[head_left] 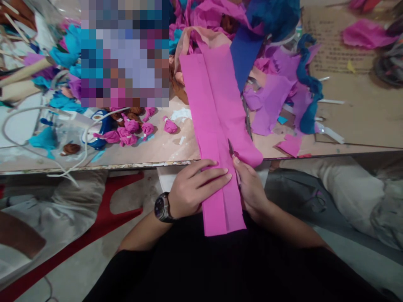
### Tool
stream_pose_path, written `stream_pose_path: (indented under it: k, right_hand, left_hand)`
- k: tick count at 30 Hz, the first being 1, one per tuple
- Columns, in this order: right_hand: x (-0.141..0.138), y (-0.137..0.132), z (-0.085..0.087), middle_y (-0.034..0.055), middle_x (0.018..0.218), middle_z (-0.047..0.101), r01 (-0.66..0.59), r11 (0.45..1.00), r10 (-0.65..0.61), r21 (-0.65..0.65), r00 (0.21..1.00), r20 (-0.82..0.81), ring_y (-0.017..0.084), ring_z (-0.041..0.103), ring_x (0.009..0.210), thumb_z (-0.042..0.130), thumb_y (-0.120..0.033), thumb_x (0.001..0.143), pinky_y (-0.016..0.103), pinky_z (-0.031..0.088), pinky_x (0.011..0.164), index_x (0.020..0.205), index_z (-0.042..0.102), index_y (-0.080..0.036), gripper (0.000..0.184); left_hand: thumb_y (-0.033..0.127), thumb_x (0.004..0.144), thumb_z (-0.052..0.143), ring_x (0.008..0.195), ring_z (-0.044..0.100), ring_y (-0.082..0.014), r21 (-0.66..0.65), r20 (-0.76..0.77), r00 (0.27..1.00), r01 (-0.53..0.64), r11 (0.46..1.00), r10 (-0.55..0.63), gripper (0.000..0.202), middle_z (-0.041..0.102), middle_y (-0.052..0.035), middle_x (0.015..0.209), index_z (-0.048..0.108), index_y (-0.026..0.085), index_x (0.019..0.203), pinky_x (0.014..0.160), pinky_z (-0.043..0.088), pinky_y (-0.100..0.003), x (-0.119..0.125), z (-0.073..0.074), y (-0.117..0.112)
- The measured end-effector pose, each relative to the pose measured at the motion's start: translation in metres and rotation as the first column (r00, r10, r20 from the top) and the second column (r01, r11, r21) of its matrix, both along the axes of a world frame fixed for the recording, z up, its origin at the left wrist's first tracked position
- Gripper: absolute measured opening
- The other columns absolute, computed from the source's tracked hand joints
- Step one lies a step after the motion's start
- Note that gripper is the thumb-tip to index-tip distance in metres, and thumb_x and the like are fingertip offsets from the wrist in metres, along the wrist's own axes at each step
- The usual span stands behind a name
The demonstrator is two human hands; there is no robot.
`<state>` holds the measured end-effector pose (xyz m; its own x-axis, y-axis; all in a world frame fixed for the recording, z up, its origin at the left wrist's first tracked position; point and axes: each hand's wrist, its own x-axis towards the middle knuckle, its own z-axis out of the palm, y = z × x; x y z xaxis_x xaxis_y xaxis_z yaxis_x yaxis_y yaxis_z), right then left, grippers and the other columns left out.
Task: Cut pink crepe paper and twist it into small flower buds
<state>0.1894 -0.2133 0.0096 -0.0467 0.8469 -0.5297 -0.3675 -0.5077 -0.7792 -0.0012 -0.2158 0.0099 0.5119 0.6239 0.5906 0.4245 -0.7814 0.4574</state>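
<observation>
A long folded length of pink crepe paper [217,121] runs from the table over its front edge towards me. My left hand [195,184], with a dark watch on the wrist, lies across the paper's lower part and grips it. The thumb is hidden underneath. At the paper's right side my right hand [250,184] is closed around scissors [231,147], whose handles are mostly hidden. The blade tips lie in the pink paper, at a slit between the folded strip and a loose flap that curls to the right.
Small tied pink paper bundles [127,136] lie left of the paper, near a white cord [86,147]. Purple paper scraps [273,100] and a cardboard sheet [355,109] are on the right. People sit at both sides. A patch at upper left is pixelated.
</observation>
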Motion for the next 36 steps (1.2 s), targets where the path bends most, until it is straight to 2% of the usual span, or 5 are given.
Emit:
stream_pose_path:
  k: [10, 14, 18, 32, 36]
  right_hand:
    - [-0.0028, -0.0008, 0.0029, 0.0056, 0.098, 0.082, 0.048, 0.996, -0.056, -0.070, 0.992, -0.115, 0.029, 0.076, 0.115, 0.086, -0.059, 0.084, 0.044, 0.065, 0.095, 0.093, 0.077, -0.025, 0.037]
    - [-0.0018, -0.0005, 0.0019, 0.0043, 0.094, 0.081, 0.045, 0.998, -0.048, -0.052, 0.997, -0.060, 0.029, 0.075, 0.113, 0.085, -0.059, 0.086, 0.044, 0.064, 0.095, 0.094, 0.077, -0.026, 0.035]
    - [-0.0005, -0.0005, 0.0007, 0.0029, 0.092, 0.081, 0.062, 0.997, -0.062, -0.046, 0.998, 0.000, 0.027, 0.076, 0.109, 0.085, -0.058, 0.086, 0.043, 0.063, 0.095, 0.096, 0.079, -0.026, 0.034]
    - [-0.0022, -0.0008, 0.0005, 0.0028, 0.092, 0.080, 0.061, 0.997, -0.065, -0.056, 0.995, -0.077, 0.027, 0.076, 0.108, 0.087, -0.059, 0.084, 0.043, 0.065, 0.093, 0.097, 0.078, -0.026, 0.037]
    - [-0.0019, -0.0022, 0.0010, 0.0019, 0.082, 0.076, 0.083, 0.993, -0.092, -0.086, 0.991, -0.102, 0.027, 0.076, 0.099, 0.089, -0.059, 0.082, 0.043, 0.064, 0.089, 0.091, 0.077, -0.026, 0.036]
  left_hand:
    - [0.018, 0.107, 0.059, 0.132, 0.067, -0.0312, 0.006, 0.008, 1.000, -0.009, 1.000, 0.009, 0.040, 0.080, -0.0117, 0.131, 0.069, 0.017, 0.145, 0.105, 0.064, -0.051, -0.0007, 0.0003, 0.0002]
    - [0.021, 0.108, 0.057, 0.132, 0.068, -0.0303, 0.006, -0.009, 1.000, -0.012, 1.000, 0.012, 0.041, 0.080, -0.0115, 0.131, 0.067, 0.019, 0.148, 0.106, 0.065, -0.051, -0.0010, 0.0010, -0.0002]
    - [0.020, 0.108, 0.056, 0.132, 0.067, -0.0308, 0.013, -0.014, 1.000, -0.006, 1.000, 0.006, 0.039, 0.080, -0.0122, 0.131, 0.069, 0.016, 0.145, 0.107, 0.064, -0.051, -0.0007, 0.0015, -0.0010]
    - [0.020, 0.109, 0.055, 0.132, 0.067, -0.0313, 0.005, -0.002, 1.000, -0.003, 1.000, 0.003, 0.038, 0.080, -0.0119, 0.131, 0.070, 0.015, 0.143, 0.107, 0.064, -0.051, -0.0001, 0.0015, -0.0019]
    - [0.020, 0.108, 0.056, 0.132, 0.067, -0.0320, 0.002, -0.009, 1.000, -0.002, 1.000, 0.002, 0.038, 0.079, -0.0123, 0.132, 0.070, 0.013, 0.142, 0.108, 0.063, -0.051, -0.0004, 0.0019, -0.0022]
